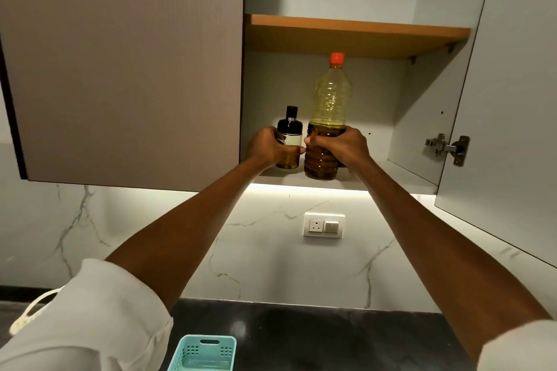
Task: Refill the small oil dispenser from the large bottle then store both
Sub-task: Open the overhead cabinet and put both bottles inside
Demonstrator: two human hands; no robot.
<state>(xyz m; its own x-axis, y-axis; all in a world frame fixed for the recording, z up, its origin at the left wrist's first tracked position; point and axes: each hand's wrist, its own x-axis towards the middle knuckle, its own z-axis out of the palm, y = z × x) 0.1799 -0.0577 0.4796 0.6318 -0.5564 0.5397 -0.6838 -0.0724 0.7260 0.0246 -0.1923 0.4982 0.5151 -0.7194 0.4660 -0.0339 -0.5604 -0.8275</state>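
Note:
A small glass oil dispenser [290, 141] with a black cap stands on the bottom shelf [370, 181] of an open wall cabinet, and my left hand [268, 147] grips it from the left. Right beside it stands a large clear plastic oil bottle [328, 108] with an orange cap, roughly half full of dark yellow oil. My right hand [343, 144] grips the bottle's lower body from the right. The two containers nearly touch, both upright.
A wooden upper shelf [355, 30] runs just above the bottle's cap. The cabinet's right door [506, 99] hangs open; the left door [120, 63] is closed. Below lie a marble backsplash with a wall socket [324, 225], a dark counter [331, 340] and a teal basket [205, 352].

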